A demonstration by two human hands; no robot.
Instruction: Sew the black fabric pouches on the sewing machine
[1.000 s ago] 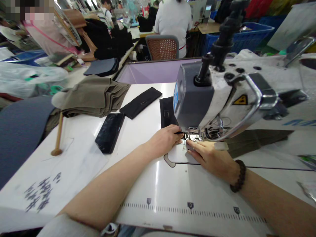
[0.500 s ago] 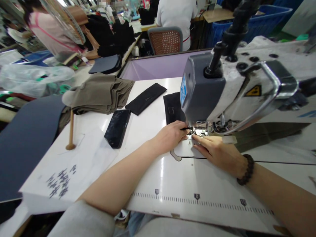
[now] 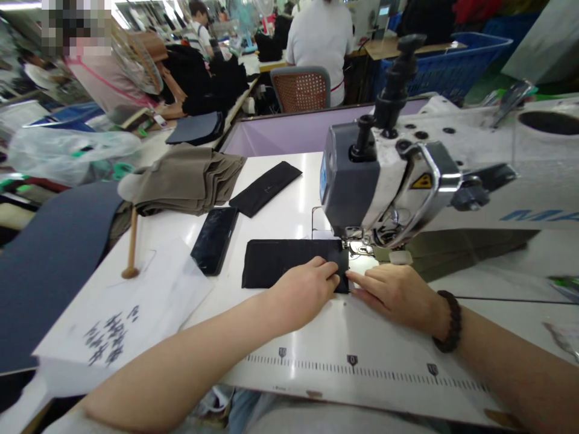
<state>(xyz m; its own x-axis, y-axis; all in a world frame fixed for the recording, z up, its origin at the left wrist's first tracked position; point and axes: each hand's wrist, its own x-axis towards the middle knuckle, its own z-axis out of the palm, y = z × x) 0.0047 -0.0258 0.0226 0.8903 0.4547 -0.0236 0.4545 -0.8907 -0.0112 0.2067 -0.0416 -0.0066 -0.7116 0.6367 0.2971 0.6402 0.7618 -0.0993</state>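
A flat, folded black fabric piece (image 3: 275,256) lies crosswise on the machine bed, its right end at the presser foot of the sewing machine (image 3: 350,181). My left hand (image 3: 310,286) rests on it near that end, fingers bent and pressed together on the cloth. My right hand (image 3: 398,295), wearing a dark beaded bracelet (image 3: 447,320), has its fingers stretched forward, the index fingertip touching the fabric's right edge. The needle is too small to make out. A second black fabric piece (image 3: 266,188) lies farther back on the left.
A black phone (image 3: 215,241) and a stack of olive fabric (image 3: 185,178) lie left of the machine. A wooden-handled tool (image 3: 132,247) rests by paper with handwriting (image 3: 106,331). Olive cloth (image 3: 465,250) lies under the machine arm. Co-workers sit beyond, near a chair (image 3: 302,89).
The black fabric has turned from pointing away behind the presser foot to lying crosswise, nearer me. Both hands have come slightly toward me. The view has shifted, showing more of the machine.
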